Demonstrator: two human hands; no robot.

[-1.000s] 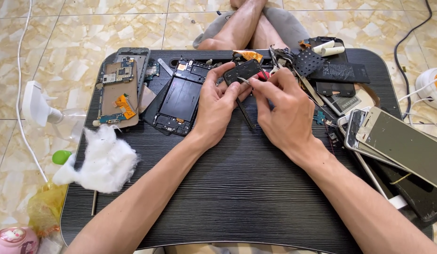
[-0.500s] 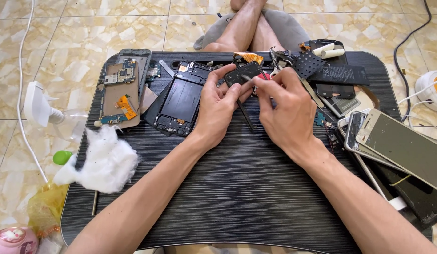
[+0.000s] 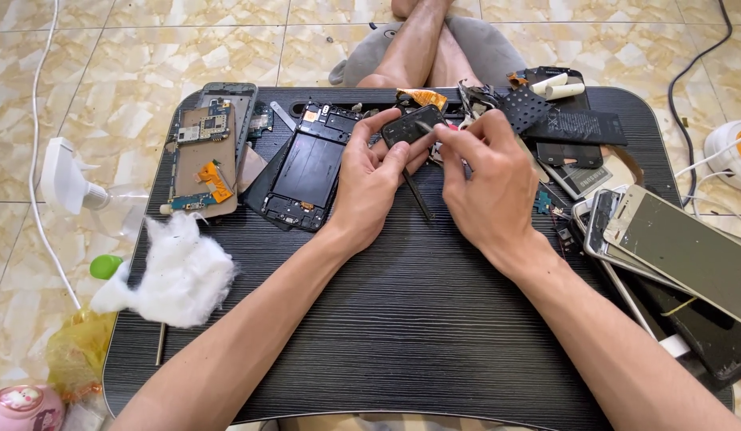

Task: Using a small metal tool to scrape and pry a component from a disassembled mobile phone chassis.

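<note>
My left hand [image 3: 372, 177] holds a small black phone part [image 3: 412, 125] up above the black lap table [image 3: 402, 319]. My right hand [image 3: 486, 179] pinches a thin metal tool [image 3: 425, 128] whose tip rests on that part. A thin dark rod [image 3: 418, 198] lies on the table between the two hands. Just left of my left hand lies an opened black phone frame [image 3: 306, 172].
A phone chassis with its circuit board [image 3: 207, 152] lies at the far left, a wad of white cotton [image 3: 179, 271] in front of it. Phone screens [image 3: 673, 247], batteries [image 3: 574, 128] and small parts crowd the right side. A spray bottle [image 3: 67, 183] and cables lie on the tiled floor.
The hands have stayed together over the small black part, with only slight shifts of the fingers and the tool tip. Nothing else on the table has moved.
</note>
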